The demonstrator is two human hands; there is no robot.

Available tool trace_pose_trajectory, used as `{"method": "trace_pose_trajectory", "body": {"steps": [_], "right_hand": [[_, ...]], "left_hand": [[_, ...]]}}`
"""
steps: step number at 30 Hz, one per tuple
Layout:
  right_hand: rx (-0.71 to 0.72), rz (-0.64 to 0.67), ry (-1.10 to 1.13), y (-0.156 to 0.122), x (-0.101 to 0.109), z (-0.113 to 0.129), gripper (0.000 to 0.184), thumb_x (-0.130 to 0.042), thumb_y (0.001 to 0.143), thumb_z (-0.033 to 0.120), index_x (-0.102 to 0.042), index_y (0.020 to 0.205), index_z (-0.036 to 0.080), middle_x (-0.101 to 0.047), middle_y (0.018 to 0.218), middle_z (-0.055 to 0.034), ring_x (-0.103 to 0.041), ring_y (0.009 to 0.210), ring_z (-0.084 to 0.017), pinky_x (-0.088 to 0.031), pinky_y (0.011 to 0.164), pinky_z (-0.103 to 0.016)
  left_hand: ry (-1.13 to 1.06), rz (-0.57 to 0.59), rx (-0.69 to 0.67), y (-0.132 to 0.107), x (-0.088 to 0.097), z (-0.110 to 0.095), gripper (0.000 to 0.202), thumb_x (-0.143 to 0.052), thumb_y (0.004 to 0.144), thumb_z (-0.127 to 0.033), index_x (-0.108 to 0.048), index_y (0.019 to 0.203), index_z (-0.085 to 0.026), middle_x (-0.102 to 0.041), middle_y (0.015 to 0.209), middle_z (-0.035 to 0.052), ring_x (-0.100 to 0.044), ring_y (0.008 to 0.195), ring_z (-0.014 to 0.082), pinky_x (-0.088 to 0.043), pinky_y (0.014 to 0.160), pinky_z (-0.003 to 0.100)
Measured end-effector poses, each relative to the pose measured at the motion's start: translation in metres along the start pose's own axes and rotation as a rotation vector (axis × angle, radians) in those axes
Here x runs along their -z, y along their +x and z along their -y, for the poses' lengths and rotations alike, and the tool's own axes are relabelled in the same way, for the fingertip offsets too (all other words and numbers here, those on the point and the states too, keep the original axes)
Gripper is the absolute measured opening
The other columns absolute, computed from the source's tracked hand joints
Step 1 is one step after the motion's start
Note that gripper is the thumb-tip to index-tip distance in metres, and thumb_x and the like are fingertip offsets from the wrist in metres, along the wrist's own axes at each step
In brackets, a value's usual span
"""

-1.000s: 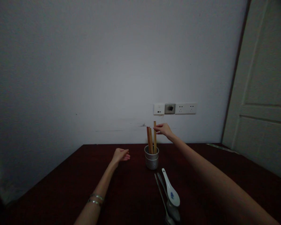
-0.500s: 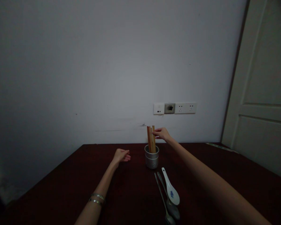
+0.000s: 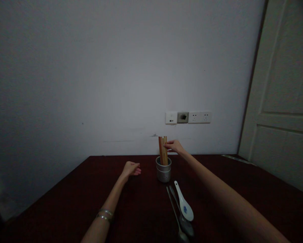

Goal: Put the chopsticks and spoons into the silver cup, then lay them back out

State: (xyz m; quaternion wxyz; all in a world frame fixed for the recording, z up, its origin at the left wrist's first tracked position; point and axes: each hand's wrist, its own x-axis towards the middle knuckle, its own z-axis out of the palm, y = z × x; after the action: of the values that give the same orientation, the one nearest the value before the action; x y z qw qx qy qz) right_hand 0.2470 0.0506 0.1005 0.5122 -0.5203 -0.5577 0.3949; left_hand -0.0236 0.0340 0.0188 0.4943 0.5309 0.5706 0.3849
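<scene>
Head view: vs. a sec ago, the pale chopsticks (image 3: 166, 157) in the R hand (image 3: 174, 146) are sitting lower & further L, meeting the reddish chopsticks (image 3: 160, 150); so for the work in hand, all are standing as one bunch in the metal cup (image 3: 164, 174), leaning slightly; R fingers are pinching the pale ones near their tops, tho dim light is making firmness hard to judge; L hand (image 3: 130, 169) is staying put L of the cup, fingers half-curled w/ nothing showing in them; the desk's (image 3: 78, 192) back edge is running behind the cup, along the wall (image 3: 141, 84); a gap is lying btwn L hand & cup, more room spreading L; white spoon (image 3: 186, 210) & two metal spoons (image 3: 187, 226) are crowding the near side.
</scene>
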Motion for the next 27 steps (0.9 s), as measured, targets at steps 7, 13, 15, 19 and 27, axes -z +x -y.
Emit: {"method": "trace_pose_trajectory", "body": {"steps": [7,13,15,19,27], "right_hand": [[-0.010,0.072,-0.011,-0.004,-0.001,-0.004,0.011,-0.069,0.059,0.018,-0.066,0.063,0.009,-0.064,0.056,-0.0025,-0.057,0.049,-0.009,-0.048,0.044,-0.016],[-0.029,0.131,0.013,-0.004,0.002,-0.009,0.017,-0.070,0.060,0.022,-0.065,0.070,0.008,-0.066,0.066,-0.0054,-0.059,0.055,-0.011,-0.050,0.048,-0.018],[-0.037,0.144,0.032,-0.006,0.006,-0.011,0.021,-0.070,0.061,0.024,-0.065,0.074,0.009,-0.066,0.072,-0.0069,-0.061,0.059,-0.012,-0.051,0.051,-0.020],[-0.091,0.093,0.128,-0.019,0.021,-0.019,0.029,-0.071,0.061,0.027,-0.062,0.082,0.010,-0.066,0.081,-0.0101,-0.062,0.064,-0.014,-0.052,0.053,-0.022],[-0.181,-0.069,0.146,-0.061,0.060,-0.073,0.018,-0.064,0.067,0.028,-0.060,0.077,0.013,-0.065,0.069,-0.0063,-0.060,0.054,-0.010,-0.050,0.047,-0.020]], "left_hand": [[-0.006,0.024,-0.005,0.005,0.001,0.006,0.024,-0.055,0.074,-0.031,-0.057,0.071,-0.007,-0.065,0.061,0.0120,-0.062,0.053,0.0162,-0.049,0.052,0.025],[-0.002,0.039,-0.007,0.006,0.001,0.007,0.023,-0.052,0.076,-0.030,-0.056,0.069,-0.008,-0.065,0.060,0.0104,-0.062,0.051,0.0153,-0.049,0.051,0.024],[0.001,0.036,0.007,0.006,0.000,0.006,0.022,-0.053,0.076,-0.029,-0.056,0.070,-0.008,-0.065,0.059,0.0102,-0.061,0.051,0.0155,-0.049,0.051,0.024],[0.017,0.035,0.034,0.005,-0.001,0.004,0.022,-0.055,0.074,-0.030,-0.057,0.071,-0.008,-0.064,0.059,0.0099,-0.062,0.052,0.0159,-0.049,0.052,0.025],[0.066,0.068,0.031,-0.003,-0.002,-0.003,0.020,-0.053,0.074,-0.028,-0.056,0.069,-0.009,-0.063,0.056,0.0078,-0.061,0.051,0.0158,-0.048,0.051,0.025]]}}
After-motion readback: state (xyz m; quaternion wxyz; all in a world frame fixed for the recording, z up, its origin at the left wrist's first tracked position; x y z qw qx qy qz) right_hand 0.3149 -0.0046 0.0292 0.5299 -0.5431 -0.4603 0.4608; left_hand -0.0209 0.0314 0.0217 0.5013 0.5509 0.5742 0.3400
